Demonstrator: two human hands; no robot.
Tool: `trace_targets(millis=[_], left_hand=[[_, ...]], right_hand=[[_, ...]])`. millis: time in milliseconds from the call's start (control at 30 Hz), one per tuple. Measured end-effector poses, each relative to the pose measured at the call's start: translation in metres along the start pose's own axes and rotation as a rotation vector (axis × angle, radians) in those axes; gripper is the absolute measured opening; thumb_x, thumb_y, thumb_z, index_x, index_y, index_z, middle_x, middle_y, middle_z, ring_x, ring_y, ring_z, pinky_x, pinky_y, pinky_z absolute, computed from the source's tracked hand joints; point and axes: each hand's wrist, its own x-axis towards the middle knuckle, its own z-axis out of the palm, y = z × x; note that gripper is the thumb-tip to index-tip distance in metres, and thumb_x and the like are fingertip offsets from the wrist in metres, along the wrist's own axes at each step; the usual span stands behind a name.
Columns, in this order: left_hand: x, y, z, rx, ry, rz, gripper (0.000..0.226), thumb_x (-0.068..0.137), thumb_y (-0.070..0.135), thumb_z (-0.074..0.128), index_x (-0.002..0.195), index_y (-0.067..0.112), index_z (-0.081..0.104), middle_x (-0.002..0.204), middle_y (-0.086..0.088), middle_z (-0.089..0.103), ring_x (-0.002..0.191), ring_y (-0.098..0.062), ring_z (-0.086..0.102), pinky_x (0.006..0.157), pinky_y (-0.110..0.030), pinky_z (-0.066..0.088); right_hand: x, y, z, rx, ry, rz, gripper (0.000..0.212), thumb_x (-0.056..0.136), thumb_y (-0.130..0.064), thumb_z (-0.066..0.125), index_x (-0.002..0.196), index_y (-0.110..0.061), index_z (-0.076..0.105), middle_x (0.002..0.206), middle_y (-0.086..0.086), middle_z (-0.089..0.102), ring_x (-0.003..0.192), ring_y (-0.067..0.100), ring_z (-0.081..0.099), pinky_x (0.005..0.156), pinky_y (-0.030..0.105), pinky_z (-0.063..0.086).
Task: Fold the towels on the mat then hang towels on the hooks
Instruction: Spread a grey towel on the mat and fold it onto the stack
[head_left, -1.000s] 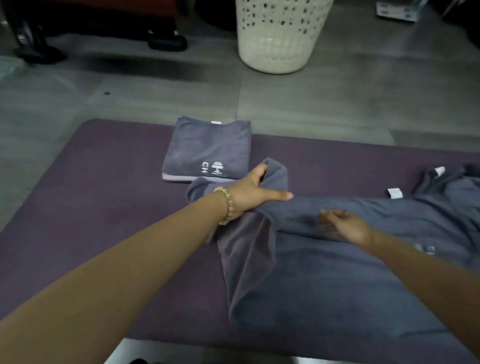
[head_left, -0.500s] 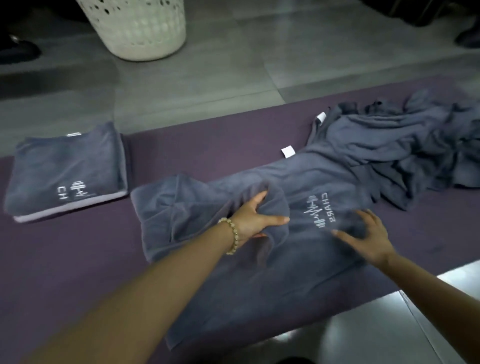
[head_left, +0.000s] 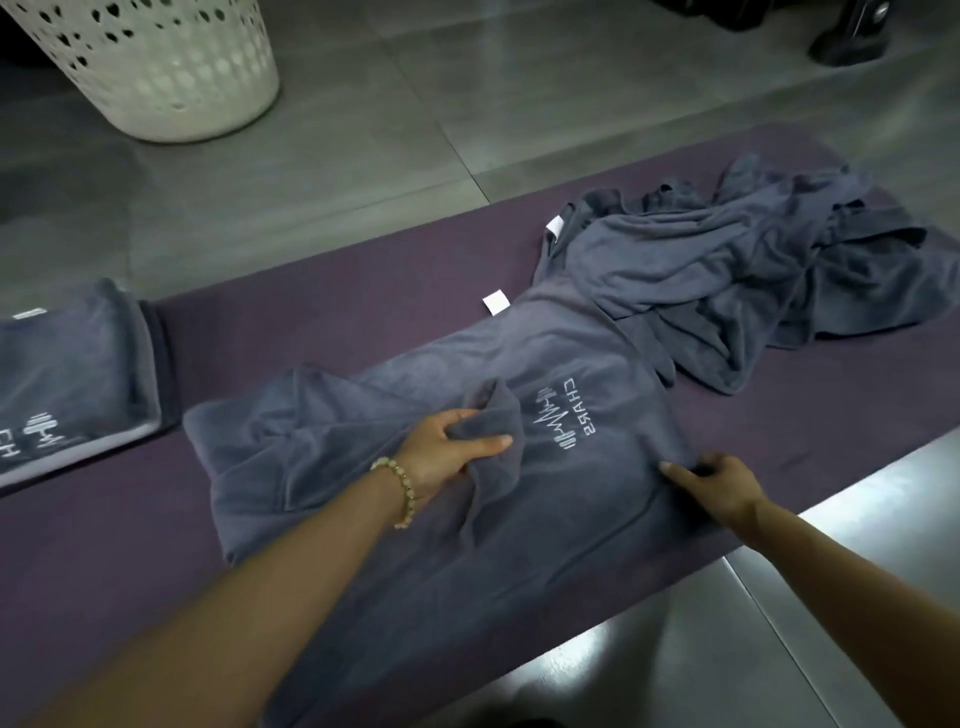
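At the middle of the purple mat, the left hand grips a bunched-up fold of a grey towel. Its fingers are curled into the cloth and the thumb lies across the top of the bunch, pointing right. A beaded bracelet circles that wrist. The right hand is lower and to the right, at the towel's near right edge. Its forefinger reaches left along the cloth while the other fingers curl in and pinch a ridge of the fabric.

The towel lies stretched across the mat, partly rumpled on its left side, and its near end runs out of the bottom of the frame. Between the two hands, a white embroidered logo with lettering shows on its upper face. A small white label sticks out from its far edge.

The towel's far right end runs under a crumpled heap of towels of the same grey, which lies on the mat's right part and bears a second white tag. On the mat's left end, well apart from the hands, rests a folded towel with a white logo, cut off by the frame's edge.

Beyond the mat, on the grey tiled floor, stands a white perforated laundry basket at the upper left.
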Motion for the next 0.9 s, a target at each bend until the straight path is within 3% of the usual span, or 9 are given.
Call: trace_targets(millis=[100, 200, 267, 367, 467, 567, 700, 800, 900], left_hand=[[0.0, 0.012, -0.014, -0.128, 0.102, 0.102, 0.023, 0.082, 0.004, 0.069, 0.1, 0.018, 0.067, 0.099, -0.002, 0.07, 0.092, -0.014, 0.065, 0.088, -0.028, 0.052], [-0.004, 0.031, -0.029, -0.284, 0.178, 0.151, 0.023, 0.086, 0.011, 0.065, 0.109, 0.009, 0.065, 0.102, -0.004, 0.071, 0.089, -0.012, 0.067, 0.082, -0.023, 0.055], [-0.006, 0.045, -0.044, -0.282, 0.233, 0.2, 0.018, 0.088, 0.015, 0.064, 0.105, 0.007, 0.066, 0.097, -0.004, 0.072, 0.086, -0.01, 0.068, 0.078, -0.019, 0.056], [-0.012, 0.062, -0.076, -0.225, 0.339, 0.273, 0.02, 0.093, 0.022, 0.058, 0.106, 0.009, 0.065, 0.099, -0.003, 0.07, 0.091, -0.011, 0.066, 0.086, -0.023, 0.053], [-0.026, 0.071, -0.106, -0.163, 0.376, 0.34, 0.014, 0.094, 0.027, 0.056, 0.095, 0.019, 0.067, 0.093, 0.003, 0.073, 0.091, -0.009, 0.067, 0.081, -0.021, 0.052], [-0.046, 0.073, -0.121, -0.182, 0.327, 0.398, 0.017, 0.095, 0.023, 0.053, 0.098, 0.013, 0.067, 0.098, -0.005, 0.072, 0.095, -0.014, 0.066, 0.088, -0.028, 0.051], [-0.073, 0.075, -0.133, -0.229, 0.291, 0.501, 0.019, 0.095, 0.023, 0.049, 0.1, 0.009, 0.062, 0.088, -0.009, 0.072, 0.084, -0.018, 0.066, 0.078, -0.034, 0.053], [-0.09, 0.075, -0.147, -0.339, 0.274, 0.578, 0.032, 0.089, 0.032, 0.055, 0.107, 0.006, 0.061, 0.097, -0.013, 0.072, 0.091, -0.023, 0.067, 0.085, -0.037, 0.053], [-0.101, 0.068, -0.168, -0.294, 0.323, 0.646, 0.036, 0.084, 0.028, 0.066, 0.112, 0.007, 0.061, 0.104, -0.011, 0.071, 0.1, -0.022, 0.067, 0.089, -0.032, 0.053]], right_hand=[[-0.012, -0.026, 0.008, 0.12, -0.011, -0.21, 0.028, 0.086, -0.021, 0.069, 0.072, 0.0, 0.057, 0.069, 0.004, 0.056, 0.069, 0.012, 0.049, 0.06, 0.024, 0.04], [-0.031, -0.086, 0.025, 0.227, -0.116, -0.414, 0.035, 0.09, -0.016, 0.064, 0.06, -0.008, 0.047, 0.056, -0.012, 0.045, 0.057, -0.001, 0.039, 0.054, 0.018, 0.034], [-0.047, -0.131, 0.039, 0.319, -0.177, -0.489, 0.04, 0.091, -0.029, 0.063, 0.072, 0.004, 0.051, 0.06, 0.0, 0.048, 0.061, 0.005, 0.044, 0.058, 0.022, 0.038], [-0.068, -0.179, 0.062, 0.473, -0.248, -0.535, 0.07, 0.079, -0.054, 0.064, 0.097, 0.011, 0.048, 0.064, 0.022, 0.049, 0.067, 0.019, 0.046, 0.062, 0.033, 0.038], [-0.081, -0.212, 0.089, 0.57, -0.3, -0.506, 0.032, 0.085, -0.027, 0.069, 0.101, -0.008, 0.049, 0.06, 0.006, 0.055, 0.055, 0.008, 0.05, 0.054, 0.022, 0.042], [-0.105, -0.247, 0.115, 0.595, -0.373, -0.547, 0.033, 0.083, -0.015, 0.071, 0.098, -0.019, 0.042, 0.044, -0.013, 0.051, 0.04, -0.003, 0.047, 0.045, 0.008, 0.036], [-0.136, -0.289, 0.145, 0.743, -0.422, -0.539, 0.029, 0.084, -0.011, 0.069, 0.102, -0.019, 0.048, 0.056, -0.003, 0.063, 0.052, 0.004, 0.06, 0.049, 0.016, 0.047], [-0.149, -0.31, 0.168, 0.815, -0.491, -0.538, 0.006, 0.089, -0.011, 0.062, 0.091, -0.012, 0.056, 0.057, -0.002, 0.066, 0.058, 0.008, 0.067, 0.055, 0.018, 0.054], [-0.166, -0.322, 0.189, 0.819, -0.63, -0.497, 0.018, 0.097, -0.019, 0.051, 0.092, -0.006, 0.061, 0.075, 0.003, 0.073, 0.074, 0.012, 0.071, 0.068, 0.018, 0.056]])
